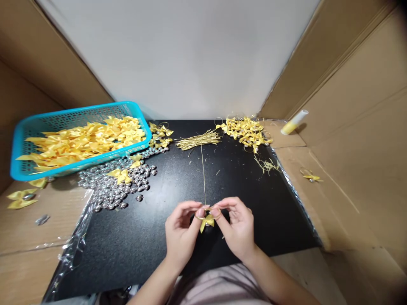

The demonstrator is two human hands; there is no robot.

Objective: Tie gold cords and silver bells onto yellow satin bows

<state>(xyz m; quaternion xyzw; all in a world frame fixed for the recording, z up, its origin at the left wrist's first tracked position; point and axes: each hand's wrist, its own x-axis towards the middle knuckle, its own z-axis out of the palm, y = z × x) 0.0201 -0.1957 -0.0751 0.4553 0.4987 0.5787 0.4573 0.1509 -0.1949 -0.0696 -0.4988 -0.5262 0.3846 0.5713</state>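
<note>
Near the front of the black tabletop, my left hand [184,228] pinches a thin gold cord [208,209] between thumb and fingers. Facing it, my right hand [235,226] pinches the same cord, which curves between the two thumbs. A yellow ribbon bow [208,221] with a small silver ball at its middle hangs just below my fingertips. Beyond my hands, one gold strand [203,173] runs straight back to a bundle of gold cords [199,140]. The fingertips partly hide the cord's ends and any knot.
A blue basket [19,163] of yellow bows stands at the left, beside many silver balls [111,188]. Bows with cord loops [244,131] are piled at the back right, near cord scraps [267,164]. A white-and-yellow tube [294,123] stands on cardboard at right.
</note>
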